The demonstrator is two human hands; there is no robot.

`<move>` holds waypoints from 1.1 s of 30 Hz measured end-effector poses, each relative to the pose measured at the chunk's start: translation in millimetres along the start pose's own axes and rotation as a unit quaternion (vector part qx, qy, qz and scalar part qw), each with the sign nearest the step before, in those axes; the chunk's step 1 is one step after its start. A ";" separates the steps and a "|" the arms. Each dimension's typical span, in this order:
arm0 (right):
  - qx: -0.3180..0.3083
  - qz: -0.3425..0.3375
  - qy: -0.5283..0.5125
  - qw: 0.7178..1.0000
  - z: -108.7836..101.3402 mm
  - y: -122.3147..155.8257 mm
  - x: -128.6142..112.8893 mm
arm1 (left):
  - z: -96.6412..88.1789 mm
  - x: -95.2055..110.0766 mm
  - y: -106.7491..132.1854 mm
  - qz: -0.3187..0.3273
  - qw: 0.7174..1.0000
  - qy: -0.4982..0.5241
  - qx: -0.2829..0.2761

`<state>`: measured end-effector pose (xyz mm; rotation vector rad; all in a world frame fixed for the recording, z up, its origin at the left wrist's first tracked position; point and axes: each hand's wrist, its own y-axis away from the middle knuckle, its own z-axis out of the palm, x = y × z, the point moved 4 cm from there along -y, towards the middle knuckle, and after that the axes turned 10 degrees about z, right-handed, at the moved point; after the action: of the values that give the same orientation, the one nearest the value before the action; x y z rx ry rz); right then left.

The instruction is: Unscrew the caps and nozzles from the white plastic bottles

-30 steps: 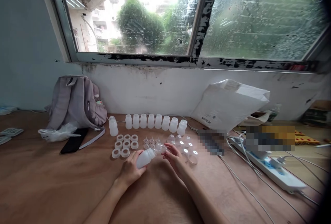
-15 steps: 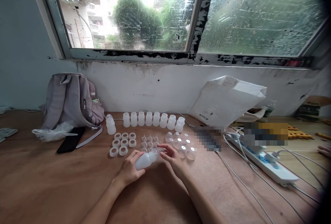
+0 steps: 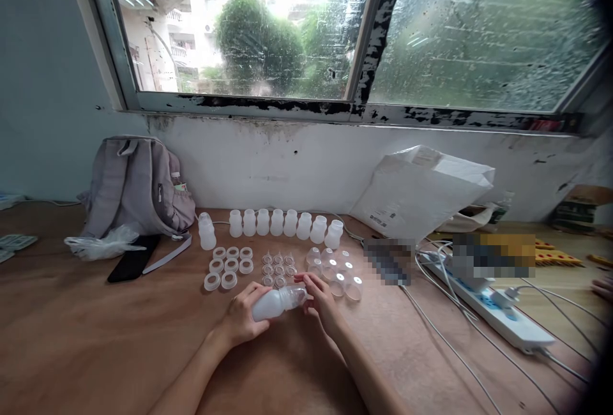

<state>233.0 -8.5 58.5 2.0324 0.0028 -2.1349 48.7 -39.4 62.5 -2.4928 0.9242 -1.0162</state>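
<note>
1. Left hand (image 3: pixel 241 320): fingers closed round the body of a translucent white plastic bottle (image 3: pixel 272 304), held sideways over the brown wooden table (image 3: pixel 96 338), near centre.
2. Right hand (image 3: pixel 320 299): fingertips pinch the bottle's neck end, possibly a clear cap.
3. White padded mailer (image 3: pixel 421 191), far right: label print unreadable.

A translucent, matt plastic bottle (image 3: pixel 275 303) lies over the smooth wooden table (image 3: pixel 96 338), near a grey cloth backpack (image 3: pixel 136 188).
</note>
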 end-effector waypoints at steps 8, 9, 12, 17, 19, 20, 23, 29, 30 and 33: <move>-0.061 0.050 0.034 0.996 19.5 1.2 17.8 | 2.2 11.3 1.0 0.046 0.998 0.009 -0.051; -0.066 0.051 0.036 0.996 22.4 2.1 19.1 | 1.3 12.2 1.1 0.051 0.997 0.007 -0.052; -0.087 0.056 0.037 0.994 29.5 6.5 19.5 | -3.1 15.6 0.9 0.067 0.997 0.008 -0.047; -0.080 0.024 0.019 0.996 30.5 12.4 8.9 | -8.5 23.9 1.2 0.085 0.995 0.026 -0.037; -0.077 -0.013 0.015 0.997 29.9 13.1 4.4 | -8.1 25.2 1.6 0.084 0.996 0.030 -0.030; -0.081 -0.024 0.011 0.996 30.1 13.1 3.4 | -7.6 25.2 1.9 0.083 0.996 0.031 -0.026; -0.093 -0.024 -0.007 0.995 31.1 12.1 4.6 | -5.3 24.3 2.3 0.085 0.996 0.032 -0.022; -0.096 -0.017 -0.039 0.994 33.5 11.5 5.5 | -5.4 24.5 1.3 0.084 0.996 0.033 -0.017; -0.098 -0.019 -0.049 0.994 33.9 11.4 5.2 | -5.5 25.1 1.0 0.082 0.996 0.035 -0.016; -0.099 -0.023 -0.079 0.992 33.9 11.0 5.2 | -5.3 27.3 0.2 0.075 0.996 0.042 -0.013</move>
<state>200.8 -24.6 56.8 1.7678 0.2312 -2.2190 59.7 -57.8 80.3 -2.3744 1.1376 -1.0732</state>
